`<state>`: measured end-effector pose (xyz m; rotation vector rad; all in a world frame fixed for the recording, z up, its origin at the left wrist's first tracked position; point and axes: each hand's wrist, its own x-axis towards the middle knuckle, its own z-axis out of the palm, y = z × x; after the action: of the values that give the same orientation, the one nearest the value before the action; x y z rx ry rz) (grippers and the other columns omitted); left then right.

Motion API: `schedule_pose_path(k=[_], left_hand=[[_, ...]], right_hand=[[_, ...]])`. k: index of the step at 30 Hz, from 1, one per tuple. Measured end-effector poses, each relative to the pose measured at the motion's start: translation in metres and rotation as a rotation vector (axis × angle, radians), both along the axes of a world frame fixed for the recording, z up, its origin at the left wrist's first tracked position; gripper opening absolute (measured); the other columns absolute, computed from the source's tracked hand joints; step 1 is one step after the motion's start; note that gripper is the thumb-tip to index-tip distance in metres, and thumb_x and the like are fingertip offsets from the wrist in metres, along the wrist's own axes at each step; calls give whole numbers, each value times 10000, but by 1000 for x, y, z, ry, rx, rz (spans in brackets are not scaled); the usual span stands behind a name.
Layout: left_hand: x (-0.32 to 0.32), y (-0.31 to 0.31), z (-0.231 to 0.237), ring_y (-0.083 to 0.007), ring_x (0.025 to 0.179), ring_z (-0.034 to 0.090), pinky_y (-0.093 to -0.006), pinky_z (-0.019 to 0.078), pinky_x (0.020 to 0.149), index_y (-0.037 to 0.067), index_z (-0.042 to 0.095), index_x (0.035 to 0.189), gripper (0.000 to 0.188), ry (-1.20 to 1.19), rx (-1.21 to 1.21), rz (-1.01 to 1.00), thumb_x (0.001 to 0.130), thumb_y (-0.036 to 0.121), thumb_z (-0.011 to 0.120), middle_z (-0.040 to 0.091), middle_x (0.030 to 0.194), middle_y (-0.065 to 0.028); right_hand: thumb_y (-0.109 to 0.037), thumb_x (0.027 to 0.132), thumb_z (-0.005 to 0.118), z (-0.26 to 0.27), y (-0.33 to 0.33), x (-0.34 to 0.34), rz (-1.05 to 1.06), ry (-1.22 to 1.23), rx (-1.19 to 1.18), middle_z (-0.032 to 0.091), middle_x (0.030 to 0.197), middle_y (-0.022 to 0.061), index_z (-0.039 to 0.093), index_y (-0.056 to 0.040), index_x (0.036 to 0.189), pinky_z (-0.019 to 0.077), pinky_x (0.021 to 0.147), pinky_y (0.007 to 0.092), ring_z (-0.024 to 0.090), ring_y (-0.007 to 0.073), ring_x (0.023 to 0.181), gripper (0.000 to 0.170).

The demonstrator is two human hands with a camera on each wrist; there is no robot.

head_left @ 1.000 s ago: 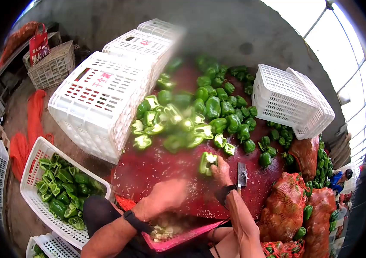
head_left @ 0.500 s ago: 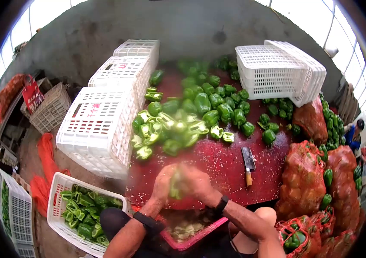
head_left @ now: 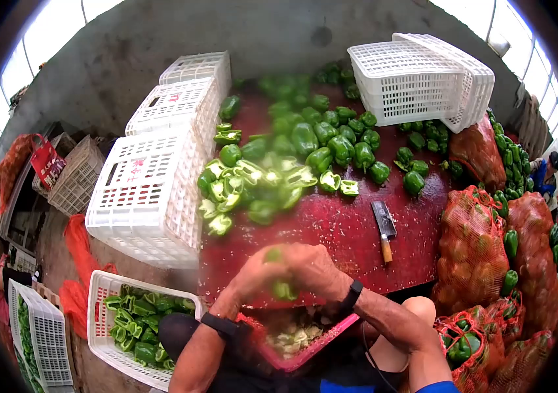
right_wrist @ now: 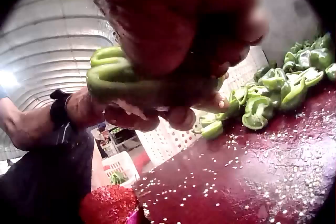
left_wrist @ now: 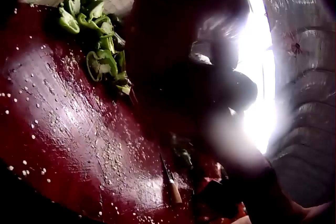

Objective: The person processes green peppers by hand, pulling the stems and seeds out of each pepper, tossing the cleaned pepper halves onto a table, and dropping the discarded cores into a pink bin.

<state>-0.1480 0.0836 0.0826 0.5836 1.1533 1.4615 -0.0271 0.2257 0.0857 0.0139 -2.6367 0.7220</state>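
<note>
Both hands meet over the near edge of the red table [head_left: 246, 262], gripping a green pepper [head_left: 283, 290] between them. The left hand [head_left: 258, 270] and right hand [head_left: 318, 267] are partly blurred in the head view. In the right wrist view the pepper [right_wrist: 113, 77] shows a groove, with the right hand's fingers [right_wrist: 157, 40] curled over it and fingers of the left hand below. Under the hands is a pink tub [head_left: 285, 363] holding pale pepper cores [head_left: 295, 335]. A cleaver [head_left: 384, 223] lies on the table to the right.
Cut peppers [head_left: 226, 190] and whole peppers [head_left: 341, 149] cover the table's middle and back. White crates [head_left: 141, 196] stand left, more crates [head_left: 410, 85] at back right. A crate of cut peppers [head_left: 98, 308] sits lower left; red net sacks [head_left: 469, 255] stand right.
The right hand has left the spot beside the cleaver and come to the left hand, bringing the pepper. Both hands now hold it above the tub. The head view has shifted.
</note>
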Motion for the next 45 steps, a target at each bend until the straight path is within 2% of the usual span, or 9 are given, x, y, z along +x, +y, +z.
schedule_pose_path(k=[11, 17, 23, 28, 29, 34, 38, 43, 45], left_hand=[[0, -9, 22, -178, 1100, 607, -303, 474, 979, 16, 407, 1489, 777, 124, -53, -53, 753, 91, 644, 622, 1240, -84], [0, -9, 26, -200, 1121, 613, -326, 475, 1017, 3, 380, 1499, 883, -114, 142, 27, 675, 150, 662, 625, 1245, -117], [-18, -12, 20, -244, 1114, 638, -371, 529, 990, -30, 431, 1434, 718, -242, 397, 213, 744, 16, 625, 614, 1252, -149], [-2, 4, -33, -168, 1052, 615, -307, 528, 904, 34, 536, 1328, 482, 287, 182, 452, 853, -5, 603, 621, 1204, -71], [2, 6, -30, -171, 1053, 614, -302, 522, 896, 24, 544, 1322, 460, 463, 146, 441, 866, 3, 599, 622, 1198, -71], [17, 7, -15, -337, 1076, 630, -396, 486, 936, 18, 526, 1318, 386, 827, 122, 513, 945, 108, 568, 618, 1178, -211], [14, 10, -17, -394, 1109, 616, -424, 495, 948, 17, 556, 1285, 375, 961, 116, 429, 931, 136, 586, 609, 1219, -228], [-12, -4, 1, -400, 1051, 621, -450, 506, 920, -16, 612, 1179, 358, 1284, -53, 561, 898, 205, 625, 644, 1152, -231], [-16, 2, -15, -402, 1002, 628, -468, 515, 870, -26, 624, 1146, 345, 1130, 6, 658, 880, 194, 635, 652, 1091, -239]], right_hand=[[-207, 884, 615, 16, 15, 10, 204, -86, -524, 674, 823, 158, 649, -15, 1031, 550, 696, 434, 672, 345, 738, 245], [-240, 964, 517, 49, 28, 23, 78, -185, -1248, 641, 785, 9, 681, -22, 1058, 406, 476, 211, 548, 46, 597, 288], [-338, 951, 594, 40, 53, 34, 328, -706, -668, 735, 1005, 76, 664, 19, 1206, 545, 816, 320, 674, 176, 898, 444], [-451, 1024, 510, -5, -5, 22, 285, -219, -657, 689, 1082, 105, 539, -16, 1319, 548, 801, 342, 658, 198, 974, 526], [-466, 1017, 525, 13, -20, 26, 157, -400, -1143, 679, 1075, 109, 550, -27, 1275, 557, 737, 325, 669, 205, 931, 510], [-337, 972, 597, 21, -40, 19, -124, -253, -1651, 656, 1048, 100, 573, -7, 1242, 567, 778, 333, 661, 180, 899, 427], [-313, 932, 640, 17, -25, 10, -181, -290, -1587, 655, 994, 89, 570, -3, 1245, 575, 741, 351, 662, 195, 854, 446], [-225, 792, 738, -13, 5, 1, -179, 35, -116, 622, 982, 175, 559, -45, 1263, 538, 756, 410, 635, 357, 835, 534], [-233, 751, 771, -46, 7, 11, -295, -447, 148, 614, 1012, 178, 536, -70, 1265, 530, 787, 473, 624, 388, 942, 588]])
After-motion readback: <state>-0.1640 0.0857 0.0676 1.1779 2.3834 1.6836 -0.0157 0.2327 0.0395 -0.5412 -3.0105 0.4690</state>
